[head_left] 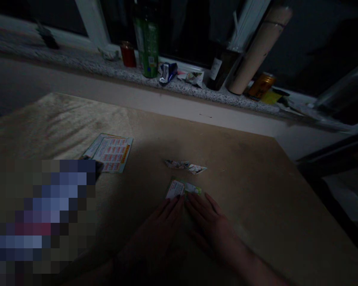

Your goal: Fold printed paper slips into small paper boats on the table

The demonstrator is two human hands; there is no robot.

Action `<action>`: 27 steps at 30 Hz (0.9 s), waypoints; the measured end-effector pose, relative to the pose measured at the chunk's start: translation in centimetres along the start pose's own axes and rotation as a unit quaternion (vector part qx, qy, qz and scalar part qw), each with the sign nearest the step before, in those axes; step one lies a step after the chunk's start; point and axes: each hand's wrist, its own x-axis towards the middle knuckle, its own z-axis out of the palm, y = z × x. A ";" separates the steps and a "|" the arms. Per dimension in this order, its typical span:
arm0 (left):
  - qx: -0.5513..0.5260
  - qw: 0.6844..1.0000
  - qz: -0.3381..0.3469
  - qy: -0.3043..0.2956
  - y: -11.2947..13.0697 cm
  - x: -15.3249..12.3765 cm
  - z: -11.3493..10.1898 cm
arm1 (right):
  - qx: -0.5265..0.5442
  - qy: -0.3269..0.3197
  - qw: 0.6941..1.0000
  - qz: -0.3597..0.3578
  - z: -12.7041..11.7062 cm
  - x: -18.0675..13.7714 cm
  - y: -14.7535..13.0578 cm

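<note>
A small sheet of printed paper [176, 188], apparently folded, lies on the table under my fingertips; its near part is hidden. My left hand [165, 216] rests with fingers stretched out on the paper's left half. On the right half lies my right hand [207, 214], its fingers also extended and flat. The two sets of fingertips almost meet at the middle of the paper. Just beyond it sits a narrow folded paper piece [193, 167], pointed at both ends. Further left are several flat printed sheets [113, 155], partly stacked.
A pixelated area covers something at lower left. Along the granite windowsill [101, 65] behind the table [235, 155] stand a green bottle [149, 49], a red jar [128, 54], crumpled wrappers [168, 72], a dark bottle [219, 71], a tall tube [258, 51] and an orange can [262, 84].
</note>
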 end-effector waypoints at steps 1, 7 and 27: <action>0.001 1.000 0.003 0.010 0.0 -0.1 0.2 | 0.003 -0.001 1.000 0.004 0.1 0.1 0.1; 0.014 0.998 0.005 0.064 -0.3 -0.4 1.3 | 0.021 0.047 0.999 0.013 0.7 0.2 0.2; 0.057 0.998 0.006 0.024 -0.6 0.0 1.0 | -0.058 0.087 0.994 0.035 0.9 0.1 1.1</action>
